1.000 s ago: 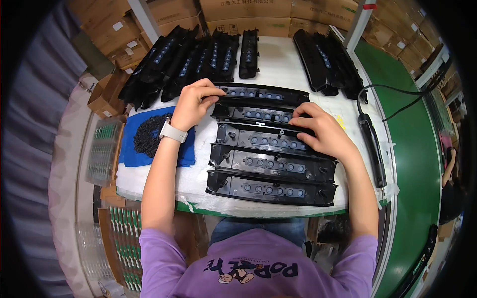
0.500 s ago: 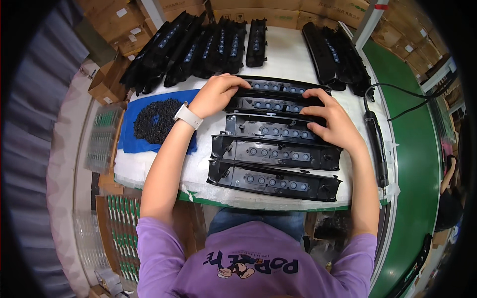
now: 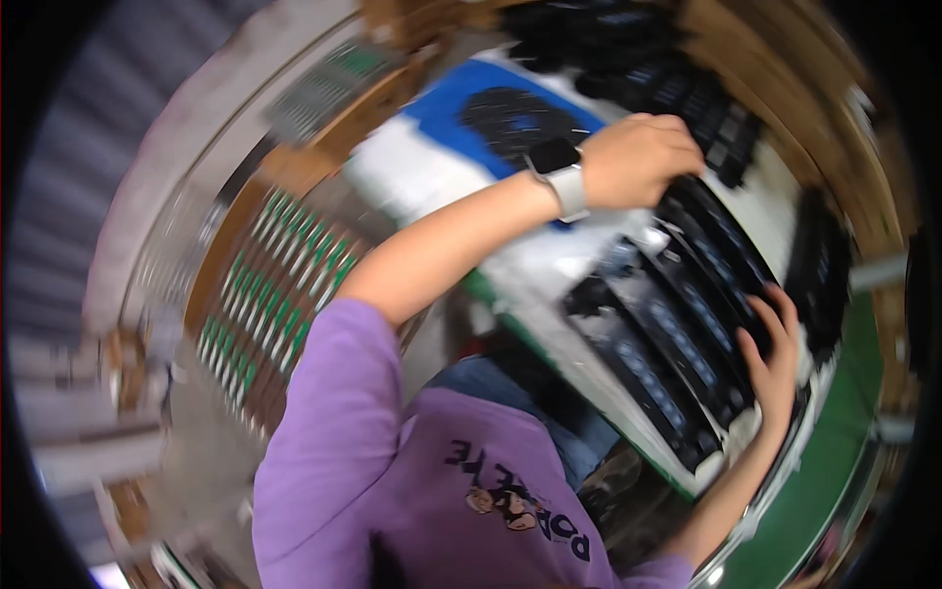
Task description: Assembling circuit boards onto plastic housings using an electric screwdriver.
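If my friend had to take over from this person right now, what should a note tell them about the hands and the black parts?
Left hand: resting on the far end of the row of long black plastic panels, fingers curled over one; a watch is on that wrist.
Right hand: pressed on the other end of the same panels, fingers spread.
The panels lie side by side on the white table. A pile of small black parts sits on a blue mat beside the left hand. More black panels are stacked beyond.
Done or left: the picture is blurred, so I cannot tell.
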`<action>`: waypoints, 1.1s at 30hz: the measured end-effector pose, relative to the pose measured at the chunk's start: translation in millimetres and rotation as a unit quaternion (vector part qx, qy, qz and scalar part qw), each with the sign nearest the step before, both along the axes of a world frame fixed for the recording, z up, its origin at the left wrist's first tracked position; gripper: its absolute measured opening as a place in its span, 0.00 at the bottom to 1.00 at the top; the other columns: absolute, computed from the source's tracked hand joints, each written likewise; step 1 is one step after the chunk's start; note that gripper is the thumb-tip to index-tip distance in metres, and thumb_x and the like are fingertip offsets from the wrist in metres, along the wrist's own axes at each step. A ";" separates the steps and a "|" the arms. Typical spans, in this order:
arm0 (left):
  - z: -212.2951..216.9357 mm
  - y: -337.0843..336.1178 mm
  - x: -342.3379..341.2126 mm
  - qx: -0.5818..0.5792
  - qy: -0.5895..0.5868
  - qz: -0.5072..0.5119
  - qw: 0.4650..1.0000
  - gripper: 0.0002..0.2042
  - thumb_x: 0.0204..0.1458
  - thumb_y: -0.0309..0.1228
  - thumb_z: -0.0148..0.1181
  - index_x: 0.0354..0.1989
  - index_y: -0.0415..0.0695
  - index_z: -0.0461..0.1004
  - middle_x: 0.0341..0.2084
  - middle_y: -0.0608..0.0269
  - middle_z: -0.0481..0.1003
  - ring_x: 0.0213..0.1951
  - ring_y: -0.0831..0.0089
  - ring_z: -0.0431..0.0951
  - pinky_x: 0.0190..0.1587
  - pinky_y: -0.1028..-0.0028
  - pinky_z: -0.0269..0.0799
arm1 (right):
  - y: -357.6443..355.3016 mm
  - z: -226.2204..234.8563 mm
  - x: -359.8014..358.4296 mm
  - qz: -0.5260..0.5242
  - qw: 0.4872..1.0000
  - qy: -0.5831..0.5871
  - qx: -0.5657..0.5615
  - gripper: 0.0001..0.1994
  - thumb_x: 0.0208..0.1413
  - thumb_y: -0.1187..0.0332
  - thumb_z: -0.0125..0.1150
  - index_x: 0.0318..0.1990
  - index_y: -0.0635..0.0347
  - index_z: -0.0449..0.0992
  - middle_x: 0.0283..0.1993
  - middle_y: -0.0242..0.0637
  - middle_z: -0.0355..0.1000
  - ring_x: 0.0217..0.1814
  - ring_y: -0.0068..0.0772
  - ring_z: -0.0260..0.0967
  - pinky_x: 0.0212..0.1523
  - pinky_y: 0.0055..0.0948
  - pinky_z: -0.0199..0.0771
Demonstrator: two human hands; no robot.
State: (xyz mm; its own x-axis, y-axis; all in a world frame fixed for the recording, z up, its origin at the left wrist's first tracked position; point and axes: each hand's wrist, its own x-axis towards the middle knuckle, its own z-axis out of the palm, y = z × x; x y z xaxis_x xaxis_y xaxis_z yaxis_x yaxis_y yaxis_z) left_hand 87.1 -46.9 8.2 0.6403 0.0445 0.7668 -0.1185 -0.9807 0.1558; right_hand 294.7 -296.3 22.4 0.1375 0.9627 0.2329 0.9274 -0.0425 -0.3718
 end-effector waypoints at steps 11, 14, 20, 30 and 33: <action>-179.1 -90.2 -449.6 -0.176 0.073 0.701 0.687 0.19 0.49 0.35 0.55 0.49 0.39 0.66 0.46 0.49 0.69 0.50 0.54 0.68 0.52 0.59 0.64 | -8.8 -11.8 21.6 -0.007 0.997 -0.078 0.009 0.15 0.58 0.66 0.51 0.51 0.61 0.71 0.60 0.42 0.60 0.63 0.42 0.56 0.63 0.38 0.51; -214.1 -137.3 -497.3 -0.249 0.236 0.739 0.580 0.30 0.47 0.44 0.58 0.55 0.40 0.60 0.54 0.51 0.64 0.57 0.56 0.62 0.55 0.53 0.61 | -7.8 -15.8 31.2 -0.010 0.995 -0.097 0.010 0.15 0.59 0.65 0.51 0.51 0.62 0.71 0.60 0.42 0.60 0.63 0.40 0.56 0.63 0.35 0.51; -236.6 -178.5 -526.8 -0.317 0.306 0.686 0.579 0.40 0.41 0.46 0.66 0.61 0.43 0.54 0.59 0.50 0.58 0.63 0.55 0.54 0.60 0.58 0.57 | -4.2 -20.0 37.6 0.003 0.996 -0.090 0.015 0.15 0.60 0.64 0.51 0.50 0.62 0.72 0.60 0.42 0.61 0.63 0.39 0.57 0.63 0.35 0.51; -231.3 -156.8 -539.7 -0.479 0.253 0.655 0.527 0.38 0.21 0.40 0.79 0.46 0.39 0.69 0.38 0.51 0.74 0.36 0.58 0.76 0.41 0.65 0.71 | -7.1 -19.7 28.4 0.010 0.995 -0.091 0.028 0.14 0.60 0.66 0.50 0.49 0.62 0.73 0.59 0.42 0.62 0.61 0.41 0.58 0.62 0.36 0.54; -244.8 -161.9 -539.1 -0.399 0.222 0.692 0.560 0.33 0.22 0.42 0.78 0.40 0.39 0.72 0.34 0.53 0.73 0.37 0.58 0.74 0.41 0.64 0.69 | -7.6 -20.8 28.6 0.021 0.995 -0.091 0.031 0.14 0.60 0.65 0.50 0.48 0.62 0.73 0.59 0.42 0.62 0.61 0.41 0.58 0.62 0.36 0.53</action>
